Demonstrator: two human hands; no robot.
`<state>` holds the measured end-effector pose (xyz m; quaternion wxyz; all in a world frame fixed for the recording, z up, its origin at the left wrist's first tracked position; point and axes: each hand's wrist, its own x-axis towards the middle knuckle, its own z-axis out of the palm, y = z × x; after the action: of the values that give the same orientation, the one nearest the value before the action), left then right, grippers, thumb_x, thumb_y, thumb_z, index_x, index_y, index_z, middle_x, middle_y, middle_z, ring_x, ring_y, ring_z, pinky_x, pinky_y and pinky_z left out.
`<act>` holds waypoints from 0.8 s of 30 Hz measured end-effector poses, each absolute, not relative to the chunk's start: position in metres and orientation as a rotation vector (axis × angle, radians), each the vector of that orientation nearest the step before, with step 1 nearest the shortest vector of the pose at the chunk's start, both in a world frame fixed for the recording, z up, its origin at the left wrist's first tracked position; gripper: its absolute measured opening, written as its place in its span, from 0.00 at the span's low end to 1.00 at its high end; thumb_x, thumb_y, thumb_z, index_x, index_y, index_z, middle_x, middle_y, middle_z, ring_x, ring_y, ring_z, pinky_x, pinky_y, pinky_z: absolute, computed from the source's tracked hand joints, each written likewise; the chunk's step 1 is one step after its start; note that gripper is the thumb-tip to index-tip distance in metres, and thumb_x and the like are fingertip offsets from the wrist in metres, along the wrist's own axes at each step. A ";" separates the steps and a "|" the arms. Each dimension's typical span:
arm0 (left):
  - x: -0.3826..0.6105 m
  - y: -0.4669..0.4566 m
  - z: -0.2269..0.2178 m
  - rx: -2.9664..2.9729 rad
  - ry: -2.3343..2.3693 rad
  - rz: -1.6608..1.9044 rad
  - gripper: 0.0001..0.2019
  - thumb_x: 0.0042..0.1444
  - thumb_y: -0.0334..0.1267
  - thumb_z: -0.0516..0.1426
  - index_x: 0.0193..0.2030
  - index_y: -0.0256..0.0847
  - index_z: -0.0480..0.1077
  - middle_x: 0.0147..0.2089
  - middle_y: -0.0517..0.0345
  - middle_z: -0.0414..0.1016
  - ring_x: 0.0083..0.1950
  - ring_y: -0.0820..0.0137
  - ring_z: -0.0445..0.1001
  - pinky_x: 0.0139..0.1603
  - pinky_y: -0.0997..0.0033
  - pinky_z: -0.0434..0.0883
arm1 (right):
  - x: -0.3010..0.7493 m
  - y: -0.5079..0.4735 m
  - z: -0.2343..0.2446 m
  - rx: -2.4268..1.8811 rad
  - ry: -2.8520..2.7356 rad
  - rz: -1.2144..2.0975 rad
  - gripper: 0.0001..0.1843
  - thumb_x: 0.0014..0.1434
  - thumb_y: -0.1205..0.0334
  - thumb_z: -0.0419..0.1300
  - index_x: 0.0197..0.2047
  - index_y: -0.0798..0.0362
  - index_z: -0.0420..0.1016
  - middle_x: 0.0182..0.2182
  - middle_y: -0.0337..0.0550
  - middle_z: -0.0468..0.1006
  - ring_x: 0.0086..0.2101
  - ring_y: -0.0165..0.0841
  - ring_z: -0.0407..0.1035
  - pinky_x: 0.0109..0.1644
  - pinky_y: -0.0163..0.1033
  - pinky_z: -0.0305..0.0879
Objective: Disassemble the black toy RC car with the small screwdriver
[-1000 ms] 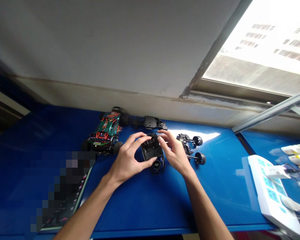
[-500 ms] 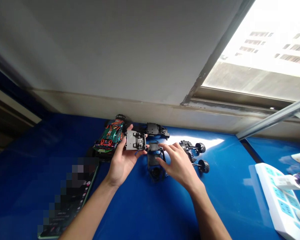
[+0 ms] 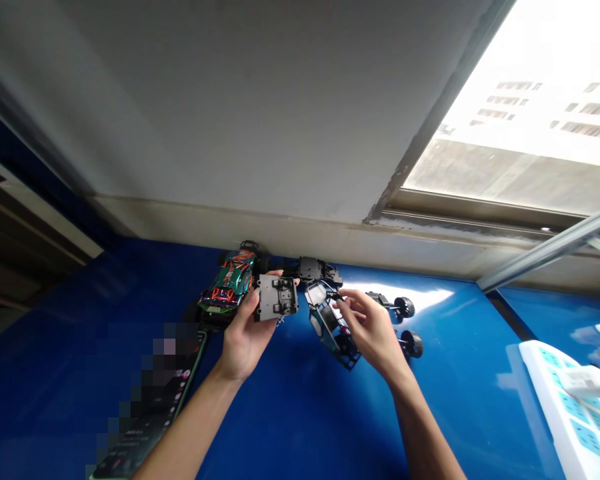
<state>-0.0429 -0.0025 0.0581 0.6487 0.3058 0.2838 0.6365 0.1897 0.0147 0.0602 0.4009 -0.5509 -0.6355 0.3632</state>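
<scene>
My left hand (image 3: pixel 245 343) grips a grey plate with black moulded parts (image 3: pixel 267 301) by its edge, tilted up toward me. Pinched at its right side by my right hand (image 3: pixel 373 328) is a dark toy car body shell (image 3: pixel 323 327), which leans at an angle; its window openings and a cage-like end show. Just left of the plate stands a green and orange toy truck (image 3: pixel 236 275). Behind the shell lies a flat black chassis piece (image 3: pixel 316 269). Partly covered by my right hand is a black wheeled assembly (image 3: pixel 411 344).
A phone (image 3: pixel 153 420) with a partly blurred screen lies at front left on the blue table (image 3: pixel 300 427). At the right edge is a white power strip (image 3: pixel 555 400) with plugs in it. The wall and a window run along the back, with a metal bar (image 3: pixel 540 257) at right.
My right hand has closed on the body shell, which has turned and tilted up from lying flat. The grey plate stays in my left hand. The view has shifted slightly.
</scene>
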 end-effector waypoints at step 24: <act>-0.037 -0.007 0.035 1.512 0.843 1.260 0.36 0.58 0.36 0.70 0.71 0.50 0.62 0.74 0.41 0.60 0.73 0.48 0.66 0.71 0.47 0.69 | 0.179 0.009 0.076 -1.083 -1.147 1.444 0.31 0.63 0.43 0.67 0.66 0.40 0.72 0.67 0.47 0.74 0.63 0.47 0.72 0.60 0.51 0.74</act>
<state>-0.0375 -0.0071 0.0346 0.4795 0.6196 0.3454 0.5165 0.1790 0.0089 0.0762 0.4808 -0.4440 -0.4704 0.5920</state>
